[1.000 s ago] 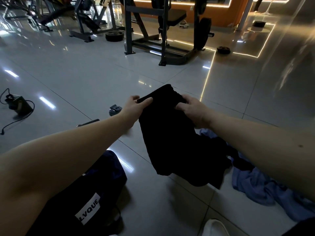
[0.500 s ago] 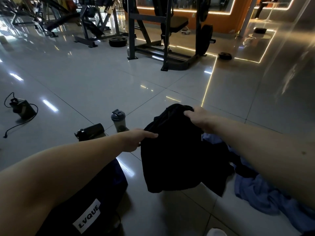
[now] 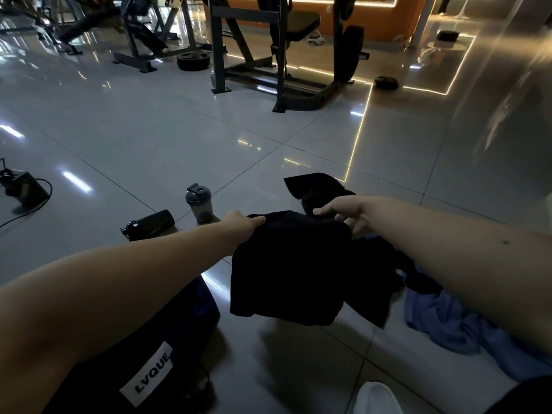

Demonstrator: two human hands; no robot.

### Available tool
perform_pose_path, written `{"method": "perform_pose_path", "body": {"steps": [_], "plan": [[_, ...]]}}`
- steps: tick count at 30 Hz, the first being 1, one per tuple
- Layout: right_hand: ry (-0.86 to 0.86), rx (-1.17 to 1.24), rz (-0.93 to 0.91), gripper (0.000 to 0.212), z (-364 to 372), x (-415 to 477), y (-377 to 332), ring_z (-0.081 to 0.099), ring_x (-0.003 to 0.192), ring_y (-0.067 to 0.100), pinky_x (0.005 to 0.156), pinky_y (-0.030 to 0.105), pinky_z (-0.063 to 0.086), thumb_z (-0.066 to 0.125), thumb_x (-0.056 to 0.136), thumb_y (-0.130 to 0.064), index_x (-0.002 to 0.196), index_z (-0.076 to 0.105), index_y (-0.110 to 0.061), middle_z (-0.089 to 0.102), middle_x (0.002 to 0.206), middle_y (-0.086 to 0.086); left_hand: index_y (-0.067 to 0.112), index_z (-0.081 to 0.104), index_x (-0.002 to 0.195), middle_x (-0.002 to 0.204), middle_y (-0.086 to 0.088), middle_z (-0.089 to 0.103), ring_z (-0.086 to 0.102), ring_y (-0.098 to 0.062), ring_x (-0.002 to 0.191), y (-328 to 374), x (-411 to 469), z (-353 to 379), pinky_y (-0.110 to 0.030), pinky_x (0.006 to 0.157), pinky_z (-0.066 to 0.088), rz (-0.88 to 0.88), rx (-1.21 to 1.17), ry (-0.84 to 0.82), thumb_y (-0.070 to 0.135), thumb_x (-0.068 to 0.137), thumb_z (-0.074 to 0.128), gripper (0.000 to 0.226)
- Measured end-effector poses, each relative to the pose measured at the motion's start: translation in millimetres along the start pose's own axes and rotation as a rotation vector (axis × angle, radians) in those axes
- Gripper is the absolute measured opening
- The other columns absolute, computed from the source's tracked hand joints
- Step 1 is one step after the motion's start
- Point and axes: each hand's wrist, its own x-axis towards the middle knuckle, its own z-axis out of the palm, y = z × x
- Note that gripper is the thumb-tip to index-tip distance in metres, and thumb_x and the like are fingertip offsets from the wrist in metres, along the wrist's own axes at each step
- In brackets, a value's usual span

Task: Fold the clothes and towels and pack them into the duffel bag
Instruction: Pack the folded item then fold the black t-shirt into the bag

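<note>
Glossy grey floor tiles (image 3: 149,138) (ceiling lights mirrored in them) run from the navy duffel bag (image 3: 194,312) to a weight rack (image 3: 280,49) far beyond it, before an orange wall (image 3: 373,19). Just right of the bag, the black garment (image 3: 289,270) hangs above the floor, the left hand (image 3: 245,222) gripping one top corner and the right hand (image 3: 349,213) pinching the other. Further right of the bag lies a blue cloth (image 3: 442,321).

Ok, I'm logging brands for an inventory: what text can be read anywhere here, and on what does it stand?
"LVQUE": black letters on a white patch on the dark duffel bag.
No readable print on the shaker bottle or the black bottle lying beside it.
No text visible on the black garment; anything on the gym machines is too far and dim to read.
</note>
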Motion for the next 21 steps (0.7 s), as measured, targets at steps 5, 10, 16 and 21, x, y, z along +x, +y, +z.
{"method": "perform_pose_path", "body": {"steps": [5,10,16,21], "plan": [[-0.130,-0.224,-0.126,0.084,-3,5,10,0.057,0.126,0.036,0.087,0.045,0.057,0.069,0.085,0.009,0.155,0.027,-0.009,0.037,0.154,0.018,-0.001,0.059,0.099,0.086,-0.014,0.062,0.064,-0.028,0.078,1,-5,-2,-0.039,0.078,0.055,-0.074,-0.141,-0.190,0.013,0.095,0.061,0.014],[0.048,-0.444,-0.240,0.073,-1,8,18,0.052,0.129,0.038,0.096,0.050,0.055,0.071,0.086,0.007,0.150,0.037,-0.003,0.038,0.154,0.021,-0.004,0.061,0.110,0.107,-0.022,0.065,0.068,-0.035,0.097,-2,-6,-8,-0.041,0.091,0.057,0.015,-0.068,-0.334,-0.012,0.084,0.061,0.027],[0.116,-0.193,-0.256,0.034,-3,6,22,0.065,0.089,0.027,0.069,0.040,0.059,0.059,0.096,0.005,0.128,0.051,0.007,0.059,0.103,0.014,0.018,0.043,0.135,0.123,-0.009,0.058,0.064,-0.023,0.097,-8,-3,-9,-0.028,0.073,0.057,0.230,0.149,-0.155,0.009,0.084,0.077,0.062],[0.058,0.104,-0.144,0.008,8,17,22,0.064,0.086,0.020,0.072,0.032,0.059,0.055,0.101,-0.003,0.103,0.060,0.002,0.062,0.104,0.013,0.011,0.036,0.136,0.121,-0.010,0.056,0.055,-0.021,0.097,-5,-2,-2,-0.030,0.081,0.045,0.364,0.369,0.048,0.019,0.092,0.069,0.056]]}}
